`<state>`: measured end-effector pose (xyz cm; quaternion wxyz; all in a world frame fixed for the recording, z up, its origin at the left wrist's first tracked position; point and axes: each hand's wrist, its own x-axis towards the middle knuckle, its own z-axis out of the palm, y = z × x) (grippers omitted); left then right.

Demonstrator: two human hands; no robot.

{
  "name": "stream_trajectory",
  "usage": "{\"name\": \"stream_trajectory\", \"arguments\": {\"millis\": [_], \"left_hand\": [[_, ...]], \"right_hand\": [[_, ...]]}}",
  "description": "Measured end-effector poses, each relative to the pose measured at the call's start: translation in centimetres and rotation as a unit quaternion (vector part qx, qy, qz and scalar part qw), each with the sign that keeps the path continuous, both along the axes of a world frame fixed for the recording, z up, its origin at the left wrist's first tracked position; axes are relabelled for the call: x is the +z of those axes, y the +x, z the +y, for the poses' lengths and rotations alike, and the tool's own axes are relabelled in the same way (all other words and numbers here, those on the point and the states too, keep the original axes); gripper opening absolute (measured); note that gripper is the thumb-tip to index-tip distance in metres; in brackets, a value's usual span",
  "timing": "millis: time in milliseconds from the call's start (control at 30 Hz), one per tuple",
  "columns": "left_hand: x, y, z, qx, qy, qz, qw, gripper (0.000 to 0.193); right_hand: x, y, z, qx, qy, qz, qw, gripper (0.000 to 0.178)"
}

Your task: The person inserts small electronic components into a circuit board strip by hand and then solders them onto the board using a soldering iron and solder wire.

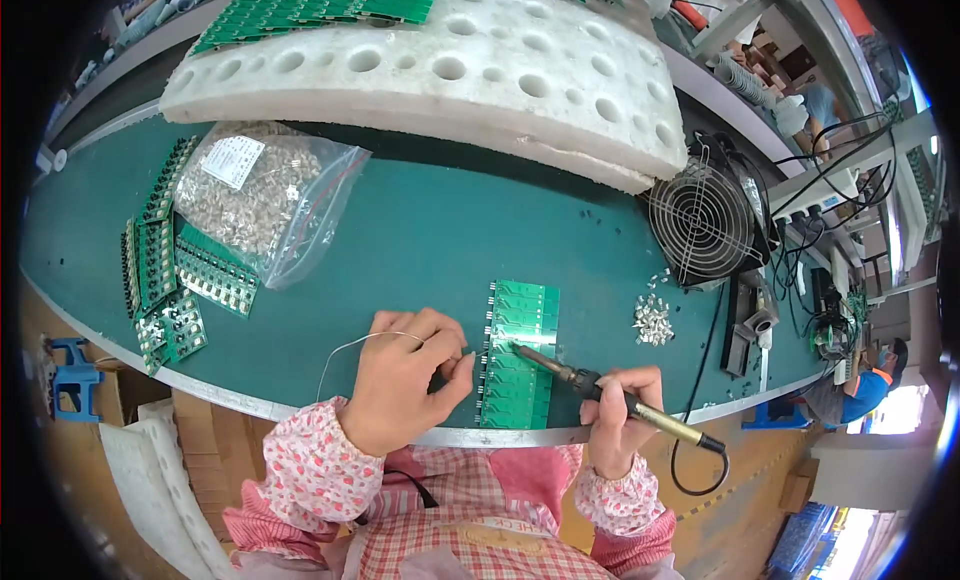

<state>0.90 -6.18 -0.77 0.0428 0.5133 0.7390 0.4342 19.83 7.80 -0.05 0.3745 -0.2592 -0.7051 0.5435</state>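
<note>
In the right hand point(622, 428), 1 slender, metal-tipped soldering iron point(580, 381).

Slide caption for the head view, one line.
Right hand holds a soldering iron over a green circuit-board panel; left hand holds solder wire beside it.

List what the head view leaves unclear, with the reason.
In the head view:
Thin wire: part of its run is hidden by the left hand.
Soldering iron: whether its tip touches the green board is too small to tell.
Boards on the white foam block: cut off by the top edge.
Parts in the plastic bag: individual shapes too small.
</note>
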Motion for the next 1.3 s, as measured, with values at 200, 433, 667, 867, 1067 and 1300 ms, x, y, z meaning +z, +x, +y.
{"name": "stream_trajectory", "arguments": {"millis": [200,433,667,867,1067,1300], "left_hand": [[-0.32,0.47,0.28,0.015,0.015,0.005,1.000,0.016],[-0.45,0.58,0.48,0.005,-0.001,0.036,0.999,0.015],[-0.38,0.58,0.69,0.001,-0.019,0.046,0.999,0.014],[-0.20,0.53,0.63,0.004,-0.027,0.052,0.998,0.013],[-0.13,0.63,0.81,0.003,-0.026,0.060,0.998,0.014],[-0.36,0.65,0.88,0.024,0.009,0.048,0.999,0.017]], "right_hand": [[-0.49,-0.84,0.20,0.017,-0.057,0.008,0.998,0.015],[-0.23,-0.89,0.35,0.028,-0.057,-0.017,0.998,0.013],[0.15,-1.03,0.32,0.036,-0.068,-0.024,0.997,0.012],[0.05,-0.83,0.47,0.050,-0.060,-0.033,0.996,0.013],[-0.14,-0.76,0.55,0.049,-0.056,-0.033,0.997,0.014],[0.03,-0.86,0.18,0.013,-0.055,-0.019,0.998,0.014]]}}
